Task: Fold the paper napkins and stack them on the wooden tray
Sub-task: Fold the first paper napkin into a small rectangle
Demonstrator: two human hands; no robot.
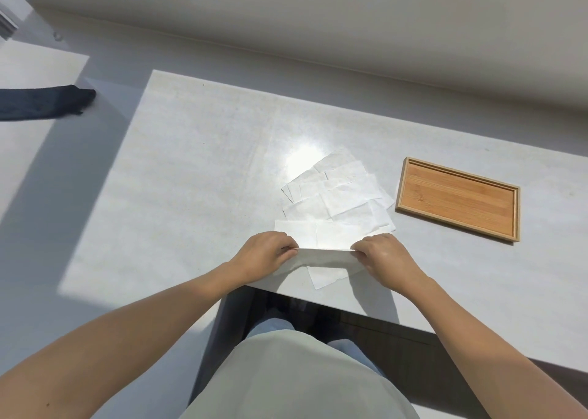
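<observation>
The left hand [265, 253] and the right hand [383, 256] are each pinching one end of a thin white paper napkin [324, 254], lifting its near edge up into a fold. It is sitting at the near edge of the pale white table [191, 170]. Another small white napkin piece [327, 277] is peeking out under it. At 12 o'clock from the hands, a messy pile of flat white napkins [340, 196] is lying spread out. At 2 o'clock, the brown rectangular wooden tray [458, 197] is waiting with nothing on it. No words are showing anywhere.
</observation>
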